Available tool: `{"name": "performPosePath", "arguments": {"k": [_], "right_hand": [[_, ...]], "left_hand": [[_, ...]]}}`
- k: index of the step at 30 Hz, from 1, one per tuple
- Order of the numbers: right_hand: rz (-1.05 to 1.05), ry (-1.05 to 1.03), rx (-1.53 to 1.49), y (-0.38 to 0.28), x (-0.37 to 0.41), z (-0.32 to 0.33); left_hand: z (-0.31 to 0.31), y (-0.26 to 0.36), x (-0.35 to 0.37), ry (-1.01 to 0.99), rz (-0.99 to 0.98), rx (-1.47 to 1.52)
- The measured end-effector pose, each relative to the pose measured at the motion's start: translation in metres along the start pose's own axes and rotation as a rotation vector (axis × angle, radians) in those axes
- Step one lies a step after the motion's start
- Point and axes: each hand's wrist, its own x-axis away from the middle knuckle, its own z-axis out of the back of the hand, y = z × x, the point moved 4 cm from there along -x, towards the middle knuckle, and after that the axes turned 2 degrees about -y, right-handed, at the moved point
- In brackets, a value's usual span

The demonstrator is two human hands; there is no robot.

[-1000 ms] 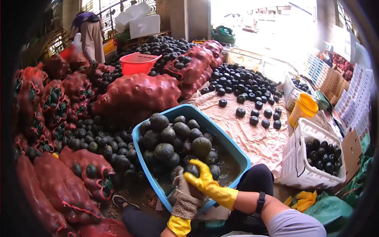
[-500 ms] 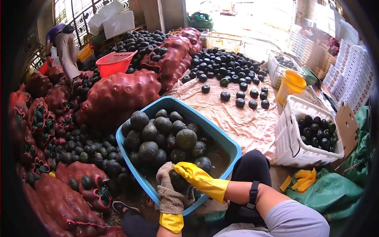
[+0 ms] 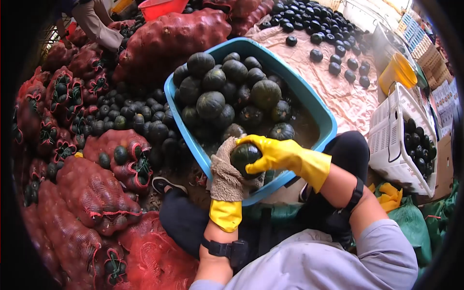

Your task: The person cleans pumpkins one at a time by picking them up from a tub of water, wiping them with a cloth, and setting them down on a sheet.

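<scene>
A dark green kabocha squash (image 3: 245, 160) is held between my two hands over the near edge of the blue tub (image 3: 325, 113). My left hand (image 3: 225, 169) wears a brown terry cloth mitt (image 3: 229, 187) over a yellow rubber glove and cups the squash from the left. From the right, my right hand (image 3: 275, 155), in a yellow rubber glove, curls its fingers around the top and side of the same squash. In the tub, other squashes (image 3: 210, 105) are heaped at the left and middle, with murky water (image 3: 305, 128) showing at the right.
Red mesh sacks (image 3: 92, 191) of squashes crowd the left side. Loose squashes lie on a pale sheet (image 3: 319, 79) beyond the tub. To the right stand a white crate (image 3: 386, 140) and a yellow bucket (image 3: 397, 72). Another person (image 3: 94, 24) bends at the upper left.
The view has tilted down and shifted left. My right hand has moved from the squash's upper side to wrap around it, and the squash now shows more fully between my hands.
</scene>
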Motion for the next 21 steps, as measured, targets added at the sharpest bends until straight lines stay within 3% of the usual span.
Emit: {"name": "performPosePath", "arguments": {"k": [1,2,3,5,6,8,9,10,12,13,14,15,16,17,19,20,21], "right_hand": [[-0.272,-0.073,-0.316,-0.003,0.005,-0.001],[-0.246,-0.072,-0.463,0.016,-0.005,-0.010],[-0.176,0.036,-0.692,0.011,-0.003,-0.021],[-0.382,0.466,-0.953,0.004,0.001,-0.050],[-0.310,0.565,-0.892,0.004,-0.010,-0.054],[-0.302,0.238,-0.171,-0.017,0.010,-0.010],[-0.155,0.243,-0.160,-0.006,0.006,-0.009],[-0.059,0.223,0.139,-0.020,0.009,-0.005],[0.008,0.082,-0.018,-0.029,0.012,-0.003],[-0.169,0.049,-0.304,-0.025,0.011,-0.006],[-0.150,0.081,-0.651,-0.012,0.003,-0.023],[-0.186,0.236,-0.688,-0.003,-0.002,-0.043],[-0.222,0.395,-0.721,0.003,-0.003,-0.053],[-0.223,0.350,-0.709,-0.008,-0.002,-0.045],[-0.047,0.307,-0.090,-0.007,-0.003,-0.021],[0.054,0.285,0.175,-0.014,-0.003,-0.013],[-0.122,0.151,0.244,-0.047,0.012,-0.004]], "left_hand": [[0.011,0.008,0.005,-0.004,-0.077,-0.046],[0.016,0.014,0.007,0.001,-0.164,-0.092],[0.012,0.006,0.007,0.075,-0.005,0.163],[-0.011,-0.006,0.002,0.231,0.304,0.672],[-0.011,-0.003,0.003,0.214,0.300,0.646],[-0.009,0.006,0.002,0.183,0.291,0.594],[0.010,0.016,-0.002,0.127,0.276,0.562],[0.030,0.023,-0.005,0.077,0.264,0.531],[0.048,0.030,-0.007,0.028,0.179,0.406],[0.051,0.031,-0.007,0.033,0.107,0.313],[0.043,0.026,-0.003,0.084,-0.025,0.160],[0.013,-0.004,0.005,0.105,0.286,0.690],[-0.017,-0.033,0.017,0.320,0.584,1.229],[-0.001,-0.019,0.011,0.349,0.418,0.860],[0.021,0.015,0.004,0.370,0.084,0.132],[0.033,0.028,-0.001,0.249,0.092,0.265],[0.052,0.041,-0.007,0.132,0.101,0.397]]}}
